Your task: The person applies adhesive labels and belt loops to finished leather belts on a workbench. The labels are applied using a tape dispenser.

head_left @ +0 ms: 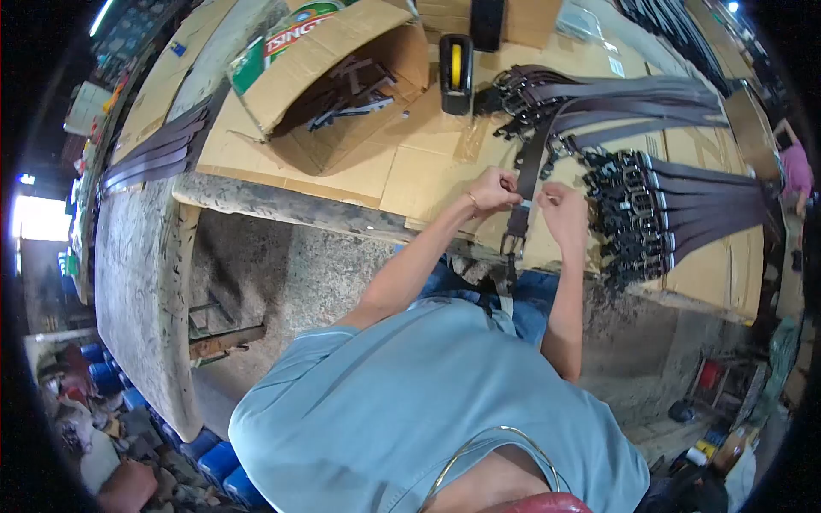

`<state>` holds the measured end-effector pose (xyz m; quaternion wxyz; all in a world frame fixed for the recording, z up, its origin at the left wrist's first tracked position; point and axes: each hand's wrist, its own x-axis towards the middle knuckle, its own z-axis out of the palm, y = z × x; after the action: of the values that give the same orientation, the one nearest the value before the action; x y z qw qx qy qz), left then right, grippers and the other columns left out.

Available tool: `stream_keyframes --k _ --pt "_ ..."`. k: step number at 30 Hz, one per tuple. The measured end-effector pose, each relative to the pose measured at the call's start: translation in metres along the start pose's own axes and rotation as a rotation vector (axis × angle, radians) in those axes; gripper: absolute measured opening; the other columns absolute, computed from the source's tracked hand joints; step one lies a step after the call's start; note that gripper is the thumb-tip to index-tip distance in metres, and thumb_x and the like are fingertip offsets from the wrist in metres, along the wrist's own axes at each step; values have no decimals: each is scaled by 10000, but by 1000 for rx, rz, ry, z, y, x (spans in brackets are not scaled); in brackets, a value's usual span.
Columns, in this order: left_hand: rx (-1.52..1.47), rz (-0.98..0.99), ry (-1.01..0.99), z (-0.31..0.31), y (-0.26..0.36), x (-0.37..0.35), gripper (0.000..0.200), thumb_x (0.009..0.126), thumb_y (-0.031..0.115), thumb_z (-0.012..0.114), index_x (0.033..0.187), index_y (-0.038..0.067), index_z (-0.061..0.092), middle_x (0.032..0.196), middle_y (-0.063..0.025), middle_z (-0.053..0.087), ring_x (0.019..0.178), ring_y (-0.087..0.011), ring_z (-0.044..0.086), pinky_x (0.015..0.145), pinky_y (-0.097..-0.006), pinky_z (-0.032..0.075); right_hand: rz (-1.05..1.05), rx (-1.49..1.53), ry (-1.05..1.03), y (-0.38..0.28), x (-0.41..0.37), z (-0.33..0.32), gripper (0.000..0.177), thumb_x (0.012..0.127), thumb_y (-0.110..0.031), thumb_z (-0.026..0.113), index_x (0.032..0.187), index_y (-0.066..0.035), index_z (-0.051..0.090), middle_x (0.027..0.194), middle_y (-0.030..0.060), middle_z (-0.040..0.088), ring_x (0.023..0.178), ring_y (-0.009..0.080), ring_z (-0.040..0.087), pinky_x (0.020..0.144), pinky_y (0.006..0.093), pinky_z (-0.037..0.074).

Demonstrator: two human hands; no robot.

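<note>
A dark brown belt (531, 160) lies lengthwise in front of me, its buckle (514, 243) hanging at the table's near edge. My left hand (495, 190) is closed at the belt's left edge, fingertips pinched on it beside a small pale band (526, 203) around the strap. On the other side, my right hand (564, 214) has its fingers curled together close to the belt. Whatever is between those fingers is too small to make out. Right of it lies a bundle of belts (697, 205) with their buckles grouped toward me.
Another belt bundle (633, 90) lies farther back. A cut-open carton (342, 73) holds dark strips and small pieces. Behind the belt stands a black tape dispenser-like object with a yellow insert (456, 73). More straps (158, 154) lie at the left. Cardboard (428, 184) covers the table.
</note>
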<state>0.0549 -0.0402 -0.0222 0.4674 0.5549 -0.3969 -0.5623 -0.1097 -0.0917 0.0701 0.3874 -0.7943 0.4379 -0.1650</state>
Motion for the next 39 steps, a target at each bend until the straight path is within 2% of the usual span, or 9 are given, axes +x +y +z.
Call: stream_keyframes --k 4,7,11,14,17,24,28,31,39 --pt "-35 58 44 4 20 -10 646 636 -85 697 1201 20 402 647 -10 535 544 -88 511 462 -241 422 -185 118 62 -44 44 3 245 803 -124 648 974 51 641 885 147 680 818 181 661 738 279 506" --pt "-117 29 55 7 25 -17 612 624 -64 707 1168 14 439 644 -9 528 548 -94 505 480 -241 428 -343 148 0 -55 107 29 211 814 -107 640 960 45 645 830 105 678 754 140 646 690 255 503" --pt "-34 124 106 7 5 -6 562 616 -8 724 1123 15 482 655 -6 530 586 -92 511 511 -251 435 -290 235 -52 -79 168 69 277 765 -203 683 914 29 665 793 154 678 748 204 668 696 287 504" --pt "-26 121 90 4 4 -5 538 624 -9 714 1113 16 493 650 -11 538 602 -96 524 535 -252 439 -49 152 -77 -100 182 80 295 738 -215 702 883 39 671 760 158 669 708 189 661 679 294 506" --pt "-47 167 68 3 -1 -1 520 637 -23 699 1109 4 483 637 -23 542 555 -112 527 487 -263 433 50 184 -179 -107 189 85 287 781 -230 674 820 53 643 654 33 569 563 104 539 468 244 437" --pt "-187 127 4 3 9 -8 502 662 -37 681 1112 -10 461 625 -43 533 477 -115 504 414 -255 409 172 370 -230 -111 193 84 132 743 -111 651 688 2 611 636 32 577 490 107 485 432 236 389" --pt "-188 140 13 3 9 -9 493 670 -36 684 1109 -11 462 623 -39 530 470 -109 500 404 -253 408 67 387 -115 -107 187 93 92 748 -90 628 729 -1 638 610 23 571 478 95 477 444 234 385" --pt "-205 131 30 4 9 -9 495 678 -30 689 1115 -10 458 615 -36 530 464 -107 499 403 -251 407 -68 459 -40 -101 194 99 220 724 -79 640 849 102 644 671 94 621 598 199 591 547 310 454" --pt "-175 127 15 2 6 -7 550 680 -25 693 1164 -8 431 604 -38 537 462 -103 502 407 -247 413 -33 415 40 -102 169 89 268 724 -37 703 955 80 633 640 34 585 510 77 502 468 201 412"
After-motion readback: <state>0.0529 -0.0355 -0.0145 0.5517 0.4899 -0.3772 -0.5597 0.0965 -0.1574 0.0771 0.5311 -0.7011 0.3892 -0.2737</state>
